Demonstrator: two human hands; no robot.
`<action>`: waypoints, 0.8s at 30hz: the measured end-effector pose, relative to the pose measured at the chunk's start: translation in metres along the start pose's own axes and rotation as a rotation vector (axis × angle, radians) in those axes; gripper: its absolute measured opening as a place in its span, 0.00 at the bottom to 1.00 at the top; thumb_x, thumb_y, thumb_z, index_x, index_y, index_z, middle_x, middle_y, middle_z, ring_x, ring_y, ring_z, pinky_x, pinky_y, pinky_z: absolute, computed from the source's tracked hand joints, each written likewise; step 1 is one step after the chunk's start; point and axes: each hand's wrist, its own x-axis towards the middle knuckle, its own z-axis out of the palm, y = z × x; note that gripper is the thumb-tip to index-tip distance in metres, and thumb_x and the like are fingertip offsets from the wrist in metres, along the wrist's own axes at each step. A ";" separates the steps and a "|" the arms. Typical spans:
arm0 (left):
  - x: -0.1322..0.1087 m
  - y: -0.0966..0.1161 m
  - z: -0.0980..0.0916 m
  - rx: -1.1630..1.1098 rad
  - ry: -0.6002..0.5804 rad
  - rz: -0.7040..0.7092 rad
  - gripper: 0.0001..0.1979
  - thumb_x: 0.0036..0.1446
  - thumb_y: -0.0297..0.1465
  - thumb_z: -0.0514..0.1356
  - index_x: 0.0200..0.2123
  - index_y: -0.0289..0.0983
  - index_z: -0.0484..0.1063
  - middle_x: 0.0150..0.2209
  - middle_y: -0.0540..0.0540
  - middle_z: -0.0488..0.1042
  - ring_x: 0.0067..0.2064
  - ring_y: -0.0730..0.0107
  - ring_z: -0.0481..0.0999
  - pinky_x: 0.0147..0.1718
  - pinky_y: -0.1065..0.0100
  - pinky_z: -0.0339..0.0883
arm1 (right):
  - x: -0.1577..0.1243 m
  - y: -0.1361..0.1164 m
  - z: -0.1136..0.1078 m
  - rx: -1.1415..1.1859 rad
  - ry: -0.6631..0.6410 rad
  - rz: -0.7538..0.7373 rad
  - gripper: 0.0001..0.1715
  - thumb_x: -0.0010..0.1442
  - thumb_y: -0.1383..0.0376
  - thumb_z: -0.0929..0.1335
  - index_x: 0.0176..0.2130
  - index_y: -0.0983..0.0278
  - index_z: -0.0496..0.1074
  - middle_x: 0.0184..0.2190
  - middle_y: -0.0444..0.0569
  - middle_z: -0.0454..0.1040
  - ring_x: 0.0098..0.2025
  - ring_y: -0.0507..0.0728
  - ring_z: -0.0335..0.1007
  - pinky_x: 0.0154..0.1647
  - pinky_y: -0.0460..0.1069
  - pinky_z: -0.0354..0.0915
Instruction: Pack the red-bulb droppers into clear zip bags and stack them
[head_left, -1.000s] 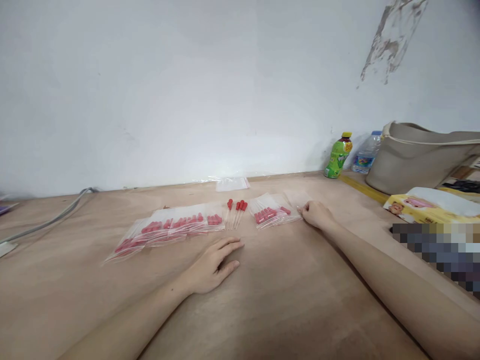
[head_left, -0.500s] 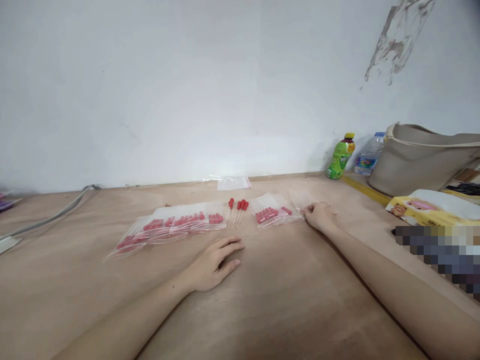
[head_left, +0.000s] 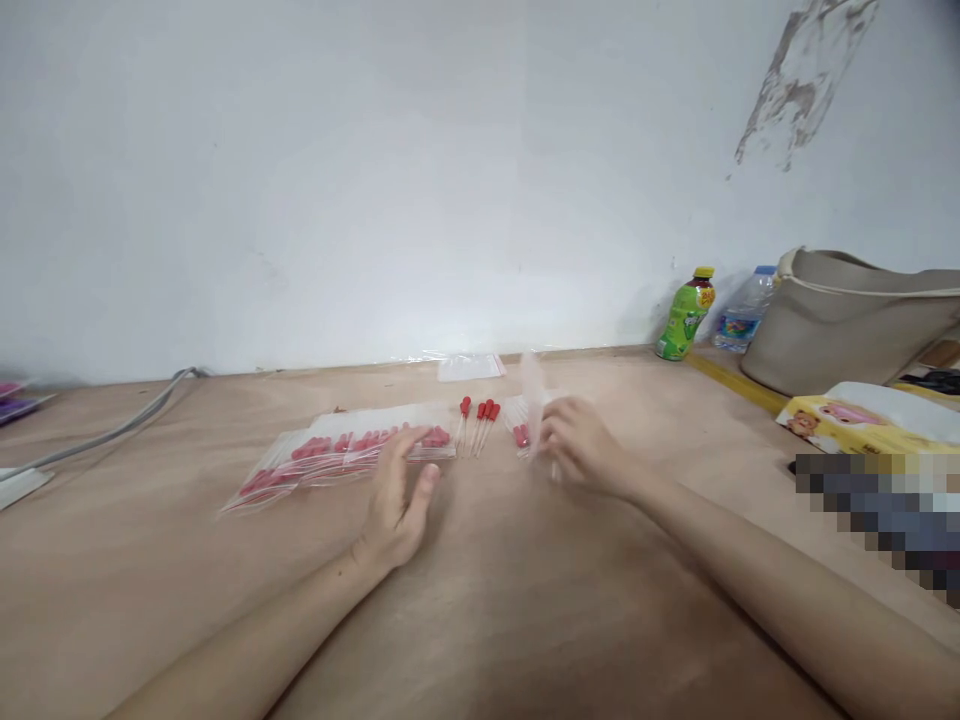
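Risk: a low sweep of the raised bag (head_left: 532,402) could be scattering the loose droppers (head_left: 481,411), lying at nine o'clock from the right hand (head_left: 581,440). Right hand: fingers bending inward, seemingly pinching that bag. Left hand (head_left: 394,512): fingers spreading loosely, gripping nothing; filled bags (head_left: 330,456) lying at ten o'clock

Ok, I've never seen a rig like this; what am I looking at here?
There's no machine: you see a person's bare left hand and right hand, filmed by one head-worn camera looking forward and down. The right hand holds a clear bag, upright but blurred. The left hand is open, beside a row of plastic bags containing red pieces. Loose red-tipped sticks lie on the table. A green bottle stands farther right.
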 end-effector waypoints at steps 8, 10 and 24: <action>-0.001 0.009 -0.003 0.000 -0.238 0.091 0.14 0.57 0.33 0.53 0.47 0.38 0.63 0.50 0.43 0.63 0.52 0.60 0.62 0.52 0.58 0.56 | 0.004 -0.032 0.015 0.276 -0.355 -0.019 0.13 0.60 0.62 0.58 0.35 0.65 0.69 0.36 0.50 0.69 0.38 0.51 0.65 0.40 0.46 0.61; -0.003 0.014 -0.001 0.050 -0.543 0.098 0.17 0.56 0.34 0.53 0.50 0.40 0.62 0.54 0.43 0.60 0.55 0.59 0.60 0.52 0.58 0.55 | 0.007 -0.014 0.019 0.150 -0.192 0.104 0.15 0.59 0.60 0.59 0.40 0.65 0.69 0.42 0.53 0.68 0.45 0.55 0.63 0.46 0.51 0.59; -0.006 0.015 0.001 0.158 -0.859 0.050 0.22 0.60 0.41 0.48 0.57 0.44 0.55 0.59 0.47 0.53 0.60 0.62 0.51 0.56 0.54 0.48 | -0.012 0.044 0.006 -0.130 -0.359 0.458 0.23 0.56 0.53 0.59 0.46 0.59 0.69 0.50 0.53 0.65 0.53 0.60 0.58 0.53 0.55 0.51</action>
